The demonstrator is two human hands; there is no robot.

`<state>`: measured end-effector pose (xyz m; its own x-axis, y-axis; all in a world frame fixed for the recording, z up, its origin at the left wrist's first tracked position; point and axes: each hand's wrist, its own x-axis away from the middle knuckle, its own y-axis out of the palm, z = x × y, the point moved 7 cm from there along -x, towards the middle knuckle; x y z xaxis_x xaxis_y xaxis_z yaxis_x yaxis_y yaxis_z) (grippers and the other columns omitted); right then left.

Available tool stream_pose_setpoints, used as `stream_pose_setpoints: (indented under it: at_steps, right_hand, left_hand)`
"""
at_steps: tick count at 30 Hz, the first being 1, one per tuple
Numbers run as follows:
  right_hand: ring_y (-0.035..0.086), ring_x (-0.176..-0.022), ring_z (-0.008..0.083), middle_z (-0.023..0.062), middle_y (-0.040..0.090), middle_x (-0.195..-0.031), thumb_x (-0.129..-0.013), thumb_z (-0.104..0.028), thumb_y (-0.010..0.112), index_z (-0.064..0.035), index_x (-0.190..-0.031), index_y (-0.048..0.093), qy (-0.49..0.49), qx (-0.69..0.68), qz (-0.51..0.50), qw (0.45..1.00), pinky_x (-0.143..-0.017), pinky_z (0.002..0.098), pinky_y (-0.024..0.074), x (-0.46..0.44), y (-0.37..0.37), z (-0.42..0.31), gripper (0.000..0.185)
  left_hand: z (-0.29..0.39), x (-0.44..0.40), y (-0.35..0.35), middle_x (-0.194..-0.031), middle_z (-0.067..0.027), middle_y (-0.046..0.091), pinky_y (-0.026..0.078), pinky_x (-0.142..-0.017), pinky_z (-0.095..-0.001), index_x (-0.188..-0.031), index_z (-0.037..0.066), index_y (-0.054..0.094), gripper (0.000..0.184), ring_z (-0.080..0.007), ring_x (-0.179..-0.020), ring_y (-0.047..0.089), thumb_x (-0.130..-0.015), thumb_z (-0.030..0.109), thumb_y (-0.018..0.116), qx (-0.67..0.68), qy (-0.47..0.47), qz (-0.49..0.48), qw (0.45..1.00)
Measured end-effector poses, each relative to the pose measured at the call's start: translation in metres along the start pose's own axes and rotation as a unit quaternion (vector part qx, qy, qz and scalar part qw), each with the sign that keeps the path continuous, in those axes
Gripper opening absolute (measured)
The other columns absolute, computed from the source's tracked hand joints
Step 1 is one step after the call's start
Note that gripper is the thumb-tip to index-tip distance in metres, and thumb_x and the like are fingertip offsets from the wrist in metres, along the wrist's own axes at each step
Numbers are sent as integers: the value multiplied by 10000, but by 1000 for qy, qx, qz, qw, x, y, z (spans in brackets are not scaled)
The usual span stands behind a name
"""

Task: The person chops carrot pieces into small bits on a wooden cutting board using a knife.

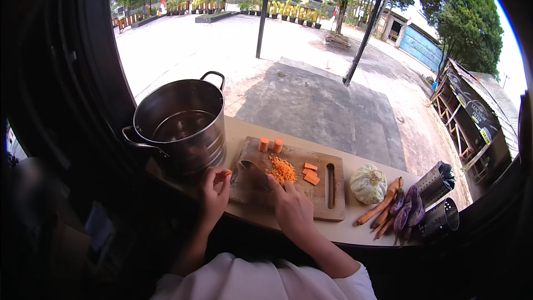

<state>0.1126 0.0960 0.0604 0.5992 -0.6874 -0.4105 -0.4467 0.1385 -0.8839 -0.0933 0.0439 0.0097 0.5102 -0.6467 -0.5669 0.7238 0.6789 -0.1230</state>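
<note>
My right hand (293, 206) is wrapped round the handle of a knife (256, 175), its dark blade pointing left over the wooden cutting board (261, 203). Left of the board, the fingers of my left hand (214, 193) are pinched on a small orange carrot piece (228, 173), mostly hidden by them. Finely chopped carrot (282, 170) lies in a heap beyond the knife. Several flat carrot slices (311, 176) rest to the right of the heap. Two carrot chunks (270, 144) stand upright at the board's far edge.
A large metal pot (214, 139) with two handles stands at the left. Right of the board sit a cabbage (368, 184), whole carrots (380, 205) and purple eggplants (410, 211). Two perforated metal holders (438, 219) are at the counter's (266, 219) right end.
</note>
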Motion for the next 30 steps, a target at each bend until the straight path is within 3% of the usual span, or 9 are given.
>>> stream_pose_setpoints:
  at_steps: [8, 15, 18, 21, 24, 27, 30]
  right_hand:
    - [656, -929, 316, 107, 654, -986, -963, -135, 661, -113, -1352, 661, 78, -34, 67, 994, -773, 425, 537, 8, -21, 21, 390]
    - [666, -867, 328, 113, 649, -947, -952, -121, 693, -72, -1153, 673, 127, -123, 139, 974, -731, 424, 519, 23, -35, 43, 208]
    - [664, -862, 338, 118, 647, -945, -946, -114, 699, -62, -1080, 660, 143, -130, 145, 970, -723, 426, 517, 27, -35, 44, 148]
    - [662, -868, 342, 121, 647, -945, -947, -114, 696, -57, -1055, 649, 146, -131, 155, 968, -721, 431, 518, 28, -32, 43, 131]
    - [662, -874, 347, 125, 649, -947, -950, -111, 691, -54, -1048, 639, 136, -120, 159, 970, -725, 436, 518, 29, -30, 43, 125]
    - [670, -862, 351, 136, 661, -939, -948, -87, 687, -48, -1049, 628, 132, -113, 155, 972, -725, 431, 521, 29, -29, 44, 123]
    - [678, -828, 356, 152, 671, -913, -948, -68, 683, -43, -1060, 617, 127, -123, 154, 972, -714, 430, 521, 31, -30, 45, 132]
  left_hand:
    - [10, -2, 2, -1008, -114, 668, 566, -861, -313, -1063, -15, 619, 147, -206, -945, 715, -930, -75, 637, -33, -9, -10, 999]
    - [9, -3, 3, -1005, -129, 674, 561, -830, -318, -1090, -10, 626, 171, -210, -907, 713, -930, -67, 638, -46, 1, -17, 999]
    - [6, -3, 5, -999, -126, 673, 553, -804, -313, -1106, -2, 629, 181, -201, -893, 705, -934, -57, 641, -43, 13, -19, 999]
    - [6, -2, 5, -983, -83, 680, 530, -779, -279, -1097, 7, 632, 166, -137, -867, 672, -942, -44, 662, -38, -19, -29, 999]
    - [2, 1, 4, -995, -74, 684, 529, -765, -283, -1130, 14, 633, 195, -135, -855, 666, -946, -43, 656, -15, -50, -38, 998]
    - [8, 1, 3, -990, -110, 685, 551, -769, -309, -1167, 22, 648, 243, -194, -864, 710, -932, -38, 668, 5, -7, -13, 1000]
    - [31, -4, 10, -1021, -120, 694, 562, -784, -319, -1172, 22, 661, 253, -206, -890, 720, -926, -31, 685, -39, 77, -97, 992]
